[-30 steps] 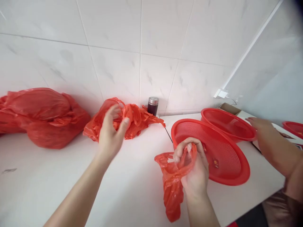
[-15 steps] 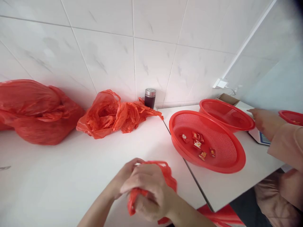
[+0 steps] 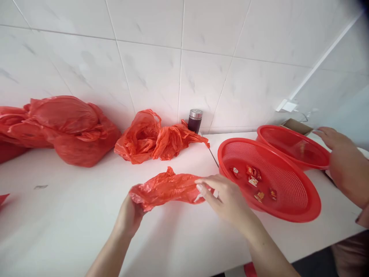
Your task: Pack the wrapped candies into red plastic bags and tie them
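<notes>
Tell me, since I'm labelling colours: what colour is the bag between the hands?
The bag is orange-red, best seen in the head view.

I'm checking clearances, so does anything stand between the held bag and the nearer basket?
Yes: the right hand, at the right end of the held bag, comes between it and the nearer basket. Nothing else visible does.

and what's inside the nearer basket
In the nearer basket lie several small packets, in red, yellow and white. The right hand covers a bit of its near-left side; what the packets hold is hidden.
</notes>
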Tool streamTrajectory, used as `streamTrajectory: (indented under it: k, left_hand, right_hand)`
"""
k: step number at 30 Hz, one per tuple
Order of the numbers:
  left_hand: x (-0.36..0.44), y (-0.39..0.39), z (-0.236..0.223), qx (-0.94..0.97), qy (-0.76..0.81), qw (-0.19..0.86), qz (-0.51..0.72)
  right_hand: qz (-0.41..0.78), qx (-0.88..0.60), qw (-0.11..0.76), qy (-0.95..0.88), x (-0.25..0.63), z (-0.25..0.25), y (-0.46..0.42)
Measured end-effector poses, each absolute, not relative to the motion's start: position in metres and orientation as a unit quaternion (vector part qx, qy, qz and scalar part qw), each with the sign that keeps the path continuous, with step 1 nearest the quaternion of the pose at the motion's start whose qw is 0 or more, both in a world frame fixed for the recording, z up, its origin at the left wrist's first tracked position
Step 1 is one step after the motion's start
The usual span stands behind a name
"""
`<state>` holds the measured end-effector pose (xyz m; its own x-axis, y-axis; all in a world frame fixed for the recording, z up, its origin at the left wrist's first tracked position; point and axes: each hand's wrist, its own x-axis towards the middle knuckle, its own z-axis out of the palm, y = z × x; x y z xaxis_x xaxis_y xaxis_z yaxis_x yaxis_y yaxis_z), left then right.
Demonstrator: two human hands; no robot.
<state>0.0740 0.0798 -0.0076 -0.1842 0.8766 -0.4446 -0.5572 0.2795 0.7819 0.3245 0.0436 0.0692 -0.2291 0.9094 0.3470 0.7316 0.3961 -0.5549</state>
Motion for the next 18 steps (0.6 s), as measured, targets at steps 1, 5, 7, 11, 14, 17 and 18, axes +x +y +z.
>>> streamTrajectory:
  k: [1, 5, 7, 11, 14, 17, 18]
  left_hand:
    - [0.08, 0.077, -0.009, 0.161, 0.503, 0.632, 0.567]
    - [0.093, 0.07, -0.008, 0.175, 0.478, 0.676, 0.533]
    - [0.095, 0.066, -0.007, 0.179, 0.467, 0.701, 0.508]
    - [0.098, 0.051, -0.009, 0.168, 0.476, 0.751, 0.425]
    - [0.097, 0.037, -0.014, 0.161, 0.473, 0.795, 0.343]
    - [0.088, 0.026, -0.017, 0.153, 0.473, 0.817, 0.293]
    - [0.084, 0.023, -0.017, 0.158, 0.477, 0.814, 0.29]
  right_hand:
    - [0.107, -0.526, 0.338, -0.773, 0.317, 0.071, 0.044]
    - [0.095, -0.456, 0.31, -0.829, 0.288, 0.062, 0.043]
    - [0.118, -0.439, 0.269, -0.849, 0.278, 0.05, 0.045]
    - [0.074, -0.508, 0.248, -0.822, 0.274, 0.026, 0.064]
    - [0.043, -0.577, 0.207, -0.789, 0.28, 0.013, 0.087]
    - [0.039, -0.62, 0.168, -0.766, 0.292, 0.002, 0.108]
    - [0.042, -0.626, 0.166, -0.761, 0.296, 0.0, 0.113]
